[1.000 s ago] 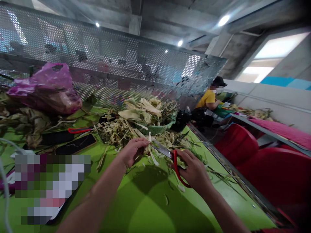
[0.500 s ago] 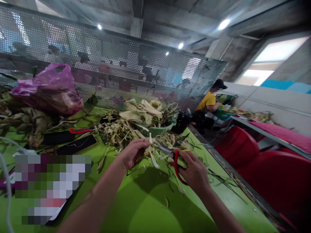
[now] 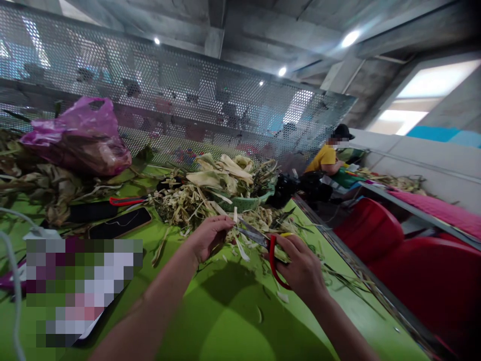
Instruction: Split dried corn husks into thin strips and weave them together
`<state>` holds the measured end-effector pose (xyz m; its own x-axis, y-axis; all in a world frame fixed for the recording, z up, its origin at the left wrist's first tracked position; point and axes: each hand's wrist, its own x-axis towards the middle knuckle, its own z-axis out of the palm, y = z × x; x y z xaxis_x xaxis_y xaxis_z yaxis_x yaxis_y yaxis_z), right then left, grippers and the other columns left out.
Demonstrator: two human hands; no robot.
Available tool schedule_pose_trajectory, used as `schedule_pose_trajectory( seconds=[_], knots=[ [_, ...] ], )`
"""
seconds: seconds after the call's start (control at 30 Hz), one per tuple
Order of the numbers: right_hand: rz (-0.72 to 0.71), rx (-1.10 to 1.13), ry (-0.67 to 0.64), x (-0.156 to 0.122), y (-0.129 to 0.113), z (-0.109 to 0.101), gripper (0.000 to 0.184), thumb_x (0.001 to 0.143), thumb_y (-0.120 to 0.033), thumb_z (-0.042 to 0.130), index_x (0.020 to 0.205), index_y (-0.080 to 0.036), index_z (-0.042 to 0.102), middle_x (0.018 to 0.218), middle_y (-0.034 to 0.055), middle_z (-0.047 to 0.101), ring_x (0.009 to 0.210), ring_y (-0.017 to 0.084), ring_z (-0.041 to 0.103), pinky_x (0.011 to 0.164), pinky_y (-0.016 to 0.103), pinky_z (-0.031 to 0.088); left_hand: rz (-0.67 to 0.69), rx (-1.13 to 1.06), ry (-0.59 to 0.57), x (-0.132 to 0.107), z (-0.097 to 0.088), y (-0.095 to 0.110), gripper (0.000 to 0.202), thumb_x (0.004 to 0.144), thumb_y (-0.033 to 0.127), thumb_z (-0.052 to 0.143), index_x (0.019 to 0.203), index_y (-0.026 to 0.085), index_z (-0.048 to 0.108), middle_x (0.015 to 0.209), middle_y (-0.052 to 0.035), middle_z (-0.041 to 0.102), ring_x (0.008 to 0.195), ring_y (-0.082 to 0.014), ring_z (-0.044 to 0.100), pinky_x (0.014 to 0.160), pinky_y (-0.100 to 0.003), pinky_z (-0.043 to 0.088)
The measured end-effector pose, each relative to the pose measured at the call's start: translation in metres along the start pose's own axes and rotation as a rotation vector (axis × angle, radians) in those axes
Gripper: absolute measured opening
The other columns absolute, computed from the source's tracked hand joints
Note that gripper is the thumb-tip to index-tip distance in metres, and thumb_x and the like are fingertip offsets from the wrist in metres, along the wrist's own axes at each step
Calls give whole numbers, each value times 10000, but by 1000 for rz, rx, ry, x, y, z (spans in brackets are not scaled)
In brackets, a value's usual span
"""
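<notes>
My left hand pinches a pale strip of dried husk, whose one end sticks up past the fingertips while the rest hangs below. Red-handled scissors are gripped in my right hand, with fingers through the loops. Their blades are spread and point left, close to the strip; whether they touch it I cannot tell. Just beyond both hands lies a heap of dried husk scraps. Behind it a green basket carries broad pale husks.
A dark phone and another red-handled tool lie left on the green table. Farther left are a purple plastic bag, a white cable and a blurred-out screen. A perforated metal screen stands behind; red chairs and a person are right.
The whole view has shifted slightly to the right. My hands, the husk strip and the scissors keep almost the same position relative to each other.
</notes>
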<state>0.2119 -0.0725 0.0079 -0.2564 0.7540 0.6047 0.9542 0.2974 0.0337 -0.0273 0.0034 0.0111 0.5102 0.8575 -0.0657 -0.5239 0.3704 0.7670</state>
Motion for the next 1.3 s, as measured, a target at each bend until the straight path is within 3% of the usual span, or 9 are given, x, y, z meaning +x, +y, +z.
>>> schedule_pose_trajectory(
  seconds=[0.43, 0.6, 1.0, 1.3],
  knots=[
    [-60, -81, -31, -1, 8, -7, 354, 768, -251, 600, 1120, -216, 601, 943, 77, 617, 881, 229, 579, 753, 319, 448, 27, 6, -36, 3, -4, -2, 101, 652, 183, 692, 661, 143, 600, 575, 31, 519, 486, -65, 487, 530, -214, 472],
    [-133, -129, 10, 3, 7, -13, 313, 788, -233, 568, 1099, -210, 602, 897, 66, 610, 835, 212, 572, 721, 306, 438, 15, 52, 0, 2, -4, -1, 96, 659, 178, 683, 669, 144, 594, 567, 37, 518, 480, -59, 503, 510, -190, 458],
    [-186, -154, 42, 7, 6, -17, 343, 776, -194, 561, 1118, -204, 595, 875, 63, 604, 832, 216, 568, 732, 309, 433, -2, 113, 44, -1, 1, 4, 128, 651, 193, 695, 639, 139, 580, 520, 46, 497, 429, -35, 450, 425, -151, 338],
    [-103, -66, 42, 2, 1, -3, 357, 764, -263, 628, 1112, -186, 598, 912, 73, 609, 809, 208, 584, 669, 286, 448, -13, 4, -26, -2, 4, 1, 117, 649, 190, 701, 691, 133, 608, 603, 22, 543, 490, -56, 486, 544, -205, 461]
  ],
)
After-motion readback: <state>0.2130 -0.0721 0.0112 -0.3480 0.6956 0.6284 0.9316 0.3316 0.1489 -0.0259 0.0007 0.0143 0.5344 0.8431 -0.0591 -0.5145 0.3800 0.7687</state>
